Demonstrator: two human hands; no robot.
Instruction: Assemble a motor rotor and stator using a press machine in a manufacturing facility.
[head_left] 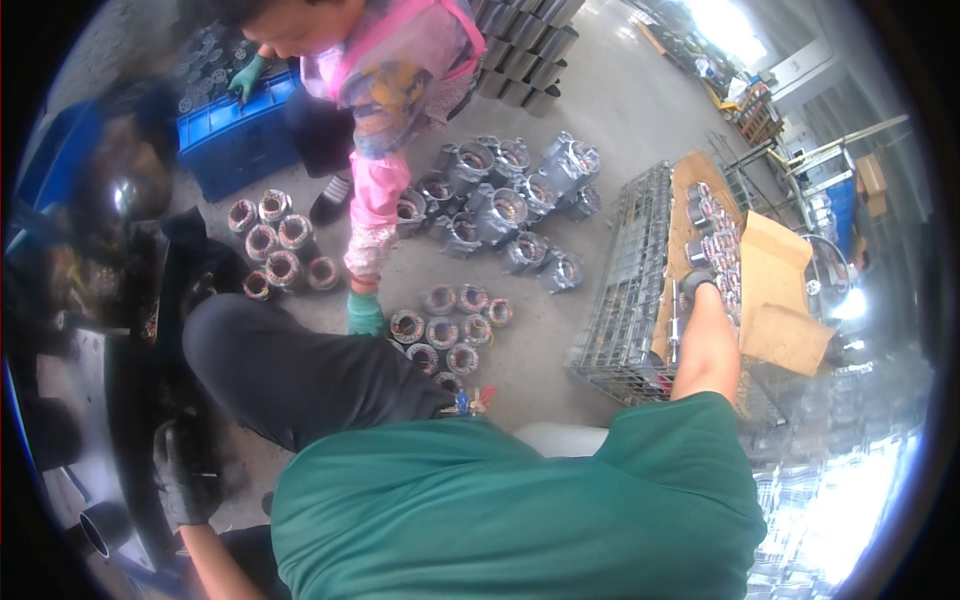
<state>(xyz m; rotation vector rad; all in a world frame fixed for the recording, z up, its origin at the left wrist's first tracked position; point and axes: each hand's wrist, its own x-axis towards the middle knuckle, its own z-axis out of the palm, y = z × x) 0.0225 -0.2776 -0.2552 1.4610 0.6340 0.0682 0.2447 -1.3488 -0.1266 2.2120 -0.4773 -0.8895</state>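
R hand (697, 283), in a dark glove, is down in the wire cage (625, 270), right at the metal parts (712, 235). Its fingers look bent, but can't tell if they've got one. L hand (180, 480), gloved too, is low by the dark bench (130, 400); can't tell if it holds anything. The parts lie in a heap in the cage, next to a cardboard flap (775, 262), w/ a thin rod (674, 320) at the near side. They look hard and stiff, prob. heavy for their size, maybe slippery if oily. Best hold is prob. round the fat middle, b/c thin ends could roll or scratch. Co-worker's green glove (366, 315) is just beside the rings (443, 322).
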